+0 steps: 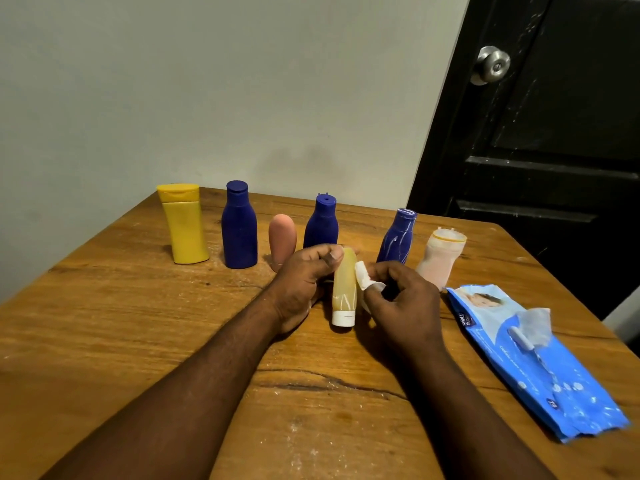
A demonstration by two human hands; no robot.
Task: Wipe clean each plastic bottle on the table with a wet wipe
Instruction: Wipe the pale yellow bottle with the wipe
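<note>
A pale yellow tube [344, 289] stands on its white cap at the table's middle. My left hand [304, 275] grips its upper part from the left. My right hand [398, 299] pinches a folded white wet wipe [367, 280] against the tube's right side. Behind them a row of bottles stands upright: a yellow bottle [185, 225], a dark blue bottle [239, 226], a pink tube [282, 237], a second blue bottle [322, 223], a third blue bottle [398, 237] streaked white, and a translucent pinkish bottle [440, 258].
A blue wet-wipe pack [533, 362] lies on the wooden table [138, 323] at the right, its flap lifted with a wipe poking out. A grey wall is behind the table. A black door with a metal knob [491, 65] stands at the right.
</note>
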